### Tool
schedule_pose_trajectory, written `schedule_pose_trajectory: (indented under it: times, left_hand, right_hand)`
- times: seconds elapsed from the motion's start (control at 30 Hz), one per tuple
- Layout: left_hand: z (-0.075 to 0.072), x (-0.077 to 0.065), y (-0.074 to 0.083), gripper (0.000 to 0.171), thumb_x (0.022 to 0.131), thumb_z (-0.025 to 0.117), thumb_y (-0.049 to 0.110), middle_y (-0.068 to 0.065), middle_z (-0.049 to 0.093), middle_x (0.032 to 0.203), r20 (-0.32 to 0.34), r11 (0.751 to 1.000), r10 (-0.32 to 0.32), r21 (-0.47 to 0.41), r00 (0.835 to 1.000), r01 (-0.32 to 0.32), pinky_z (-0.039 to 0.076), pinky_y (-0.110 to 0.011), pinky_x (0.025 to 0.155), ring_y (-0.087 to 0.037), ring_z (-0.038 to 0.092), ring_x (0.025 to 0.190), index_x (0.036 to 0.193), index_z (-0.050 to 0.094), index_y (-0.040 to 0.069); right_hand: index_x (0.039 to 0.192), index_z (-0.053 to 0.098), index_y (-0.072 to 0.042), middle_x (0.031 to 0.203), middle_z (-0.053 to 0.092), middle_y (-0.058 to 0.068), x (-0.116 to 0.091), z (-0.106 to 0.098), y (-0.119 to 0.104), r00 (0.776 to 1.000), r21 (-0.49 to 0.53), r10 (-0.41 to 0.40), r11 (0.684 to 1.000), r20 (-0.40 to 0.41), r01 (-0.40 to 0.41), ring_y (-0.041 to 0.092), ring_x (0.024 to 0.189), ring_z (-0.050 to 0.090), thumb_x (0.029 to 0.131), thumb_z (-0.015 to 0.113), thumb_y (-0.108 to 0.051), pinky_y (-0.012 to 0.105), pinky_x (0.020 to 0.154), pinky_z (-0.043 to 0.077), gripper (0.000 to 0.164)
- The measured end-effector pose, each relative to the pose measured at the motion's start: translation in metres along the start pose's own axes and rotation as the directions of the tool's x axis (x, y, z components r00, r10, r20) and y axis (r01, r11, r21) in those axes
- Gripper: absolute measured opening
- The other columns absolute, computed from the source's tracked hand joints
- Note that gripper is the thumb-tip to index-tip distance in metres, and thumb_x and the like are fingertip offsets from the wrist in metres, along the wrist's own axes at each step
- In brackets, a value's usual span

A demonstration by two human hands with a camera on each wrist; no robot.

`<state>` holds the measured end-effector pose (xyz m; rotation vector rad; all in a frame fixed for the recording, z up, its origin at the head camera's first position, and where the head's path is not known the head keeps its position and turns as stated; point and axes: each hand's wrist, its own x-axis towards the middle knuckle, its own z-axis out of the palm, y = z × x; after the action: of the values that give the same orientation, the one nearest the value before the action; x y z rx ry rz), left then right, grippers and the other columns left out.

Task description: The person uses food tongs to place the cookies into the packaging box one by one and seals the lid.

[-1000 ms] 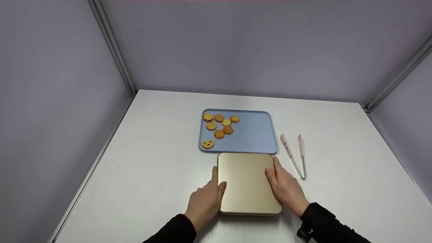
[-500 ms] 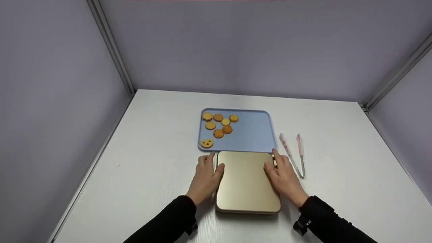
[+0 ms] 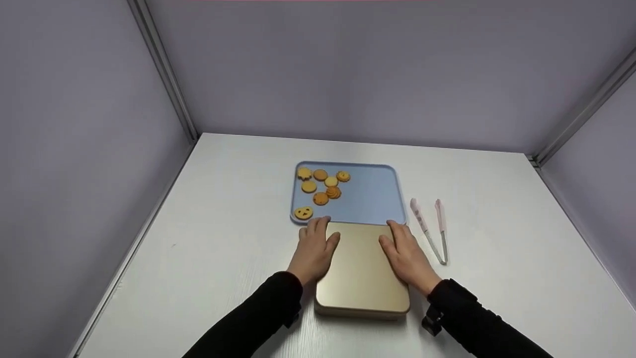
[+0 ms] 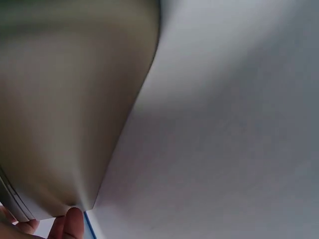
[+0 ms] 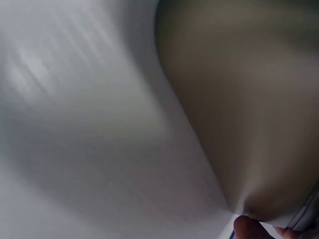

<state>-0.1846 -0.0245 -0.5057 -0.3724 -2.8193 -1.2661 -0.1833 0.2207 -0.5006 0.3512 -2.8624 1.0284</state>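
A flat gold tin (image 3: 365, 271) with rounded corners lies on the white table, its lid on. My left hand (image 3: 313, 251) grips its far left corner, thumb on top and fingers around the far edge. At the far right corner my right hand (image 3: 408, 256) holds it the same way. In the left wrist view, fingertips (image 4: 74, 224) curl past the end of the tin's side wall (image 4: 60, 109), near the lid seam. The right wrist view has a fingertip (image 5: 246, 228) at the matching corner of the tin (image 5: 244, 124).
Just beyond the tin lies a blue tray (image 3: 372, 191), with several cookies (image 3: 321, 198) grouped on its left half. Tongs (image 3: 442, 238) with pinkish arms rest to the right, spread apart. Grey panels (image 3: 348, 69) enclose the table at the back and sides.
Both hands have slid forward along the tin's sides to its far corners, fingers now reaching around the far edge. More of the tin's near side shows. The tray and tongs have stayed put.
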Motion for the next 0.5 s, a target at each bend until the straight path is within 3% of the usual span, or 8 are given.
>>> schedule_pose_trajectory:
  times: [0.27,0.5]
  left_hand:
    - [0.0005,0.0026,0.0021,0.051,0.111,0.043,0.034,-0.019,0.037,0.148,-0.013,0.999,-0.011,0.053,1.000,0.012,0.048,-0.052,0.105,-0.041,0.041,0.133,0.151,0.042,0.002]
    - [0.0014,0.0043,0.0038,0.051,0.111,0.042,0.033,-0.021,0.043,0.144,-0.010,0.994,-0.004,0.105,1.000,0.005,0.048,-0.051,0.105,-0.043,0.043,0.130,0.150,0.042,0.000]
  right_hand:
    - [0.147,0.044,0.010,0.137,0.049,0.031,0.0034,0.0015,0.0015,1.000,-0.007,-0.009,1.000,-0.012,0.009,0.050,0.130,0.048,0.109,0.048,-0.024,0.061,0.111,0.039,0.051]
    - [0.146,0.045,0.010,0.135,0.050,0.030,0.0042,0.0013,0.0013,1.000,-0.028,-0.008,1.000,-0.014,0.007,0.049,0.128,0.050,0.109,0.047,-0.026,0.060,0.110,0.041,0.051]
